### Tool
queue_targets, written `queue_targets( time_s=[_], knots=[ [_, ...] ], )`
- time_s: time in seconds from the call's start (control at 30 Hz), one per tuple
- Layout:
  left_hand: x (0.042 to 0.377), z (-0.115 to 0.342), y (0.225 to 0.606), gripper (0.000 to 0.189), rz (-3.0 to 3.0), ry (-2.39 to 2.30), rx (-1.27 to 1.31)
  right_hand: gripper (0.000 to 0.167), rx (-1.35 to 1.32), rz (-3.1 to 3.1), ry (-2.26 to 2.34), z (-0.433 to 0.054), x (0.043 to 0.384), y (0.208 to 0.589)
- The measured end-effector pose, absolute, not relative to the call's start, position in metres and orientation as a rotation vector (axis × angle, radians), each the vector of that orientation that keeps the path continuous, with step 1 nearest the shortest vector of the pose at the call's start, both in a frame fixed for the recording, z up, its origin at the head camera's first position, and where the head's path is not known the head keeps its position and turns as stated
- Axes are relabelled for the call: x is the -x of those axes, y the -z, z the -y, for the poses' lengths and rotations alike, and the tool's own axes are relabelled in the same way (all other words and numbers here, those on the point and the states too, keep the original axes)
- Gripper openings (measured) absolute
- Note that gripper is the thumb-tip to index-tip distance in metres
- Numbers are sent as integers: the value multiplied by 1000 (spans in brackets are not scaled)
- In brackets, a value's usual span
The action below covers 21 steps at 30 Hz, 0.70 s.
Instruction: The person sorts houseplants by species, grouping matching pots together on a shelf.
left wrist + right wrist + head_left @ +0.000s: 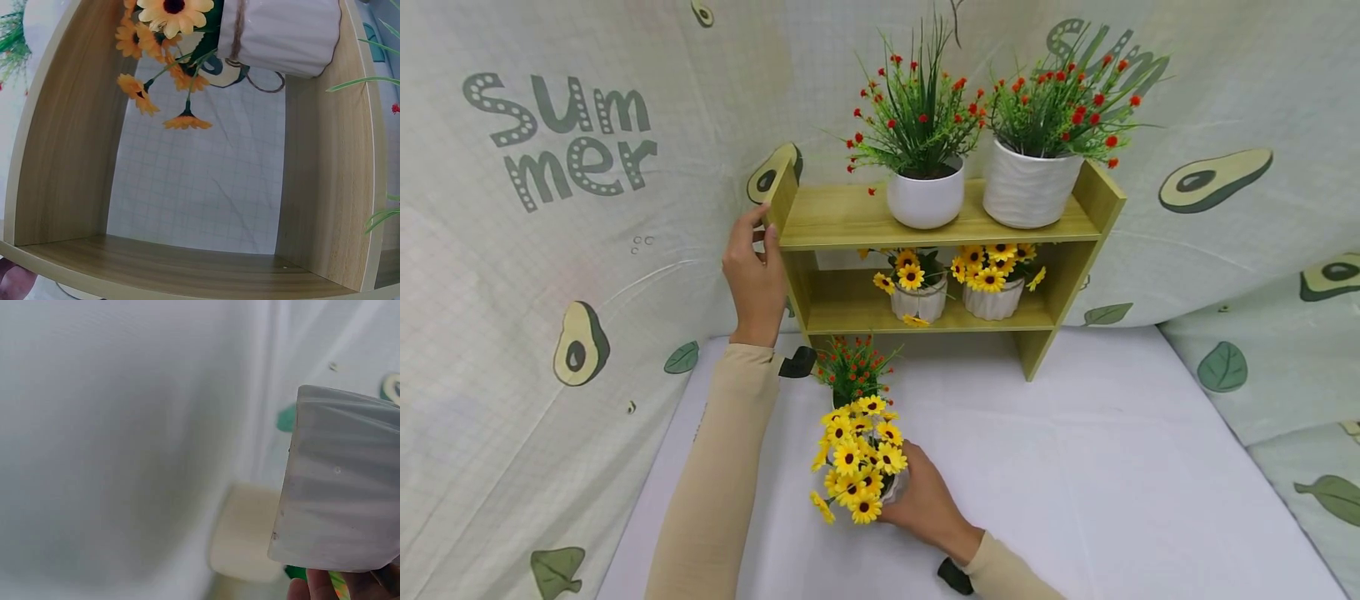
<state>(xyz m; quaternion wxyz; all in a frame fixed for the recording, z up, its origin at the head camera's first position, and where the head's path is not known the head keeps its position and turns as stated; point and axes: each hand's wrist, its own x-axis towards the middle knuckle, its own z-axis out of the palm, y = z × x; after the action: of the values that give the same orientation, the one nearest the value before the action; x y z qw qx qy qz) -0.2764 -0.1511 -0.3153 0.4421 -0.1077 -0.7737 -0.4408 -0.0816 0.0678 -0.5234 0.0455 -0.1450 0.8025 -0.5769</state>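
Pot (897, 485) w/ yellow flrs (853, 460), within R grip (929, 502) (fingers curled round it), L grip (756, 287) loose against shelf (835, 218)

Six potted plants (853, 460), one shelf (838, 212)

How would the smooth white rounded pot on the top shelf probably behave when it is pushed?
The smooth white rounded pot may feel slippery, since its sides show no ridges. Pushed high, it might tip, because its green-leaved, red-flowered plant rises well above it. The thin leaves would probably bend.
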Motion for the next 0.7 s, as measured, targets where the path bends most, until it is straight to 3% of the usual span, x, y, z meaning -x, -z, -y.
queue_targets(
  time_s=[0.4,0.7],
  knots=[
    [276,151,315,31,1926,1081,264,95,641,-2608,1876,-95,86,465],
    [275,150,316,32,1938,1075,262,96,785,-2648,1986,-92,114,425]
  ],
)
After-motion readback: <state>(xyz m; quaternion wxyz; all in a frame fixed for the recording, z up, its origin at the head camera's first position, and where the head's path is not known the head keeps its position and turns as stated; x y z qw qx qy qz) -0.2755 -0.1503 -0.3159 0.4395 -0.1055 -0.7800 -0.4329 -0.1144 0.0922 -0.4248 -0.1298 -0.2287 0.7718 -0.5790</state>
